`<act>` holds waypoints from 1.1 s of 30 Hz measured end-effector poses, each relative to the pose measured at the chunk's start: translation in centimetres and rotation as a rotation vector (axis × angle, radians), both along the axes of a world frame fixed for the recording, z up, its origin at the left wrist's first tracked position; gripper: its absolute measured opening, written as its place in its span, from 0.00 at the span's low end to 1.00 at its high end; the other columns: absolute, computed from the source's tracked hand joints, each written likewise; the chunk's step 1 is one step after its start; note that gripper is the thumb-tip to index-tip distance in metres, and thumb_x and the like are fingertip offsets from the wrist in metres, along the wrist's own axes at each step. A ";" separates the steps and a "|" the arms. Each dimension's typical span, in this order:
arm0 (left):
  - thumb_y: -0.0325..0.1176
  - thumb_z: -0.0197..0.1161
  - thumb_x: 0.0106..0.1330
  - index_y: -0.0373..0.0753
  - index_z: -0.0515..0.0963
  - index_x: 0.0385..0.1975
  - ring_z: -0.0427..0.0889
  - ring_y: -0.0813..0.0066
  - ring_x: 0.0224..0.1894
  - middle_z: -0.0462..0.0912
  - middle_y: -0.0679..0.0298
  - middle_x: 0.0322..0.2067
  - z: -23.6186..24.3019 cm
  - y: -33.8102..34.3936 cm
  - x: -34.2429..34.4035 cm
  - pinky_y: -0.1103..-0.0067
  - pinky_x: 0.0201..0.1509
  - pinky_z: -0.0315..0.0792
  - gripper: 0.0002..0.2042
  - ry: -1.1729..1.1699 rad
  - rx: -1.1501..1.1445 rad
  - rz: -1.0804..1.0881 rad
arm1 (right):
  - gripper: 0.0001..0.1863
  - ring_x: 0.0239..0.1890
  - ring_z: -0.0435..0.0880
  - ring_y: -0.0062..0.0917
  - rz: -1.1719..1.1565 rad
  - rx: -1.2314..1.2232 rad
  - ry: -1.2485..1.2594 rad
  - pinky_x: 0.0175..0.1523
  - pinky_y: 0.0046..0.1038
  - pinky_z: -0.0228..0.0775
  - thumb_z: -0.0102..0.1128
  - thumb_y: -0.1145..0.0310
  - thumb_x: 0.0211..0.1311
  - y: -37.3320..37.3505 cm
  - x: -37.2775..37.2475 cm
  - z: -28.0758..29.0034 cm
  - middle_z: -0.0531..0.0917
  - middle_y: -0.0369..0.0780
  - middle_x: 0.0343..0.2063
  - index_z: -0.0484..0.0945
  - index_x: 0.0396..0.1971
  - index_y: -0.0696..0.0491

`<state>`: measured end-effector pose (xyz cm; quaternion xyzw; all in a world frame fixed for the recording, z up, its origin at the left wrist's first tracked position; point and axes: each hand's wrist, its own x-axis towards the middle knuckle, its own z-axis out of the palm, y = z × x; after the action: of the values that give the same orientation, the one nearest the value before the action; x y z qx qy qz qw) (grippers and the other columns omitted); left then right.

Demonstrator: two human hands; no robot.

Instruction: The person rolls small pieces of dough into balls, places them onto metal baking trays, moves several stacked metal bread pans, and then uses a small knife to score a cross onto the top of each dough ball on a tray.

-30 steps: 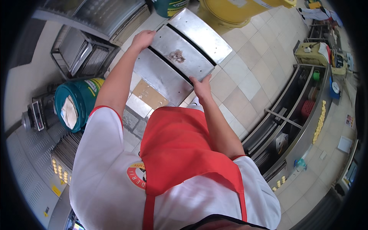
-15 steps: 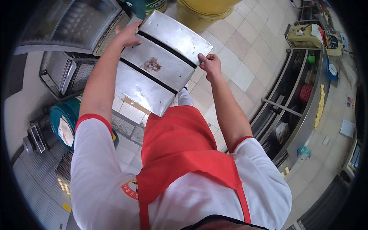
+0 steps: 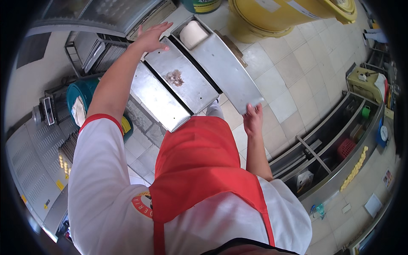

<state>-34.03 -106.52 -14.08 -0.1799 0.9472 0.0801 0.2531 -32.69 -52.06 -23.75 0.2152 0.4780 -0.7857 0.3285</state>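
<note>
Three loaf pans, right one partly uncovered

Set of three long metal pans side by side, slanted, just beyond the red apron (image 3: 197, 148). Right pan (image 3: 207, 24): its lid (image 3: 229, 70) sits shifted to the near right — far end open, a pale block (image 3: 193, 35) showing inside, dough or bread, can't tell which. Middle pan (image 3: 193, 83) covered, brown patch on top. Left pan (image 3: 159, 100) covered, shiny.

Right hand (image 3: 253, 120) grasps the near end of the shifted lid, fingertips on its edge. Left hand (image 3: 151, 39) released, fingers spread, at the far end of the middle pan — thumb over the cover, contact unclear.

Around: yellow tub (image 3: 259, 29) far right of the pans, green bucket (image 3: 202, 6) far, teal bucket (image 3: 80, 91) and tray rack (image 3: 94, 59) left. Steel bench (image 3: 321, 187) to the right, red basket (image 3: 348, 148) on its shelf, row of small yellowish pieces (image 3: 355, 170) on the bench's far side. Tiled floor (image 3: 282, 85) underneath.
</note>
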 end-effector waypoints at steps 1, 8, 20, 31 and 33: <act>0.47 0.84 0.54 0.70 0.48 0.86 0.52 0.63 0.86 0.51 0.74 0.86 -0.1 -0.1 -0.1 0.31 0.82 0.31 0.60 -0.015 0.015 0.016 | 0.24 0.62 0.84 0.31 0.002 0.021 -0.007 0.66 0.47 0.78 0.70 0.70 0.74 1.4 0.2 0.1 0.85 0.38 0.58 0.71 0.65 0.49; 0.40 0.78 0.63 0.43 0.76 0.68 0.81 0.67 0.54 0.83 0.62 0.51 0.9 4.3 -2.2 0.67 0.59 0.73 0.32 0.266 0.262 0.110 | 0.28 0.63 0.83 0.32 0.226 0.177 -0.023 0.66 0.46 0.78 0.72 0.65 0.74 2.7 -1.8 2.4 0.83 0.39 0.61 0.72 0.70 0.51; 0.42 0.54 0.83 0.33 0.79 0.46 0.58 0.85 0.14 0.69 0.73 0.17 -0.3 10.8 -7.2 0.81 0.18 0.50 0.16 -0.126 1.071 0.857 | 0.28 0.57 0.85 0.28 0.279 0.244 0.013 0.65 0.36 0.79 0.72 0.65 0.74 2.8 -2.2 2.5 0.85 0.41 0.58 0.75 0.68 0.58; 0.57 0.54 0.79 0.40 0.85 0.59 0.87 0.44 0.56 0.90 0.48 0.52 -0.8 6.1 -5.6 0.60 0.63 0.78 0.28 0.309 0.204 0.369 | 0.37 0.75 0.68 0.31 0.011 0.194 -0.077 0.80 0.41 0.57 0.64 0.52 0.79 1.2 -1.2 2.2 0.70 0.41 0.74 0.62 0.78 0.54; 0.62 0.45 0.80 0.42 0.84 0.63 0.82 0.42 0.64 0.86 0.47 0.60 -1.1 5.1 -4.9 0.59 0.73 0.71 0.33 0.288 0.281 0.389 | 0.40 0.80 0.60 0.33 -0.082 0.236 -0.012 0.84 0.41 0.45 0.57 0.46 0.81 -3.3 -1.1 3.9 0.64 0.41 0.78 0.56 0.81 0.52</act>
<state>-38.89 -101.47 -15.18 -0.3082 0.9008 0.2822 0.1184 -33.82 -55.36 -19.89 0.2764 0.5559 -0.7355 0.2713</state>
